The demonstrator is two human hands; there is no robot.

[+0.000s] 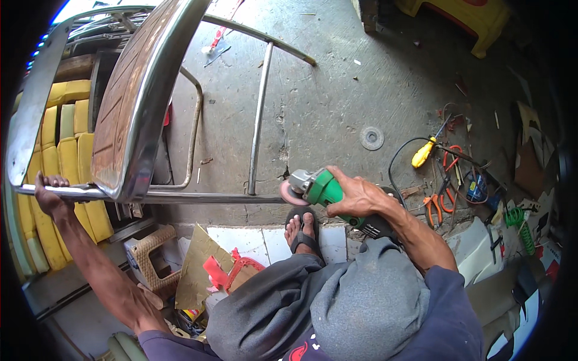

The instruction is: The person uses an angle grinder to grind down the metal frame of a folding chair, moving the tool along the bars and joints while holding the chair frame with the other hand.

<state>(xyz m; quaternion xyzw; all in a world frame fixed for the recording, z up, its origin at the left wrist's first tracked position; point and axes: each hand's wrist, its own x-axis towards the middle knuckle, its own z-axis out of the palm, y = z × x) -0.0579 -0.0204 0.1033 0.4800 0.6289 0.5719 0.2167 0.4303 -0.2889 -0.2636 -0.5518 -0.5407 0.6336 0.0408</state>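
At the far left the left hand point(51, 194) is closed around the lower tube of a metal chair point(147, 114), which lies on its side with its brown seat turned left. Yellow cushions point(69, 165) are packed behind it. Below the chair, a beige plastic stool point(158, 257) sits beside a sheet of cardboard point(197, 265). Further right is 1 foot point(301, 230) in a dark sandal. Just above it, a pink grinding disc point(291, 195) is at the end of the chair's tube; I cannot tell if they touch. The disc belongs to a green grinder point(325, 186), gripped by the right hand point(361, 197). A loose round disc point(371, 138) lies on the floor point(337, 102), then a yellow-handled screwdriver point(424, 153), orange-handled pliers point(428, 208) and a coiled green hose point(522, 227).
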